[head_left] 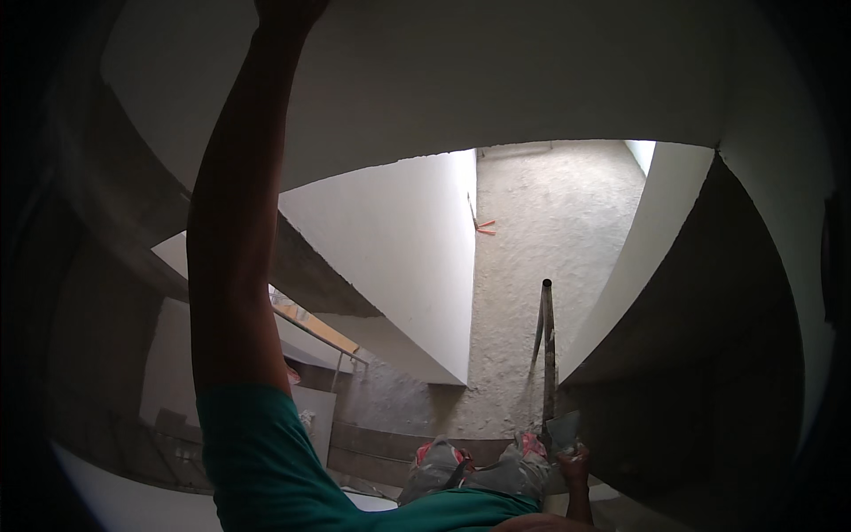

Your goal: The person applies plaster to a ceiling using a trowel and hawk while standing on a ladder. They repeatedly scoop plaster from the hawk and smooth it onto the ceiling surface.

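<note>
My left arm reaches straight up along a white plastered surface [496, 71]. My left hand [288, 9] is at the top edge, mostly cut off, so its fingers cannot be made out. My right hand [576, 465] is low at the bottom right, closed on a flat grey tool [563, 430] that looks like a trowel blade. Just left of that hand are my dusty grey shoes with red patches [439, 461]. A teal sleeve covers my left shoulder.
A thin metal pipe [547, 346] stands upright just above my right hand. Below lies a rough grey concrete floor [550, 213] with a small red mark [485, 228]. White walls [408, 248] flank it. Steps and a metal railing [319, 337] are at lower left.
</note>
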A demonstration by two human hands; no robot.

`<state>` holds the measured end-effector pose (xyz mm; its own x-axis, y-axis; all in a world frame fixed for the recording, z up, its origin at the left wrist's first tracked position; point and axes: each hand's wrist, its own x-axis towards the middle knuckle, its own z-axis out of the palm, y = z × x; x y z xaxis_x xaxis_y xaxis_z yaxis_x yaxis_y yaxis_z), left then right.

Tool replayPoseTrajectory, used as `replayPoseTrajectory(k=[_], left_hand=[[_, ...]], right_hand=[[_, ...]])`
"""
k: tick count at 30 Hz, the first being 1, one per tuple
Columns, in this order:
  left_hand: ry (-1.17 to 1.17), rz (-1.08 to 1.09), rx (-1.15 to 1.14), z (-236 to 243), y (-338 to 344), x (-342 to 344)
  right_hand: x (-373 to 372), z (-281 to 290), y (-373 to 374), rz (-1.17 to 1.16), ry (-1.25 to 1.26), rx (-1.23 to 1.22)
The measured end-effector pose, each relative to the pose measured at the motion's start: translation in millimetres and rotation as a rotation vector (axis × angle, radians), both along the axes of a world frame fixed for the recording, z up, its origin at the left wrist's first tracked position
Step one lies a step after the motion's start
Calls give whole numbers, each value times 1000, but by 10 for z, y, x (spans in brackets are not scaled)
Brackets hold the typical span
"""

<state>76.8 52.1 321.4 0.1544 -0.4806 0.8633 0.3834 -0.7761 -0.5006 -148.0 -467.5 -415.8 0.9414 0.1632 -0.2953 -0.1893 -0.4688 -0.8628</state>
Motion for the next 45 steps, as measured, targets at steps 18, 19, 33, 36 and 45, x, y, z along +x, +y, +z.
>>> replayPoseTrajectory(k=[18,19,33,36,45], left_hand=[[244,305,-229,-1784,-199,-201],[212,264,-176,-2043,-65,-168],[438,229,-296,-2578,-443,-654],[194,148,-116,-1495,-436,-366],[90,82,-9,63,-416,227]], right_hand=[[238,-216,135,25,-48,-13],[217,-368,72,6,-86,-30],[190,-317,-132,-10,-7,98],[239,-204,-34,4,-19,100],[257,236,-15,6,48,51]])
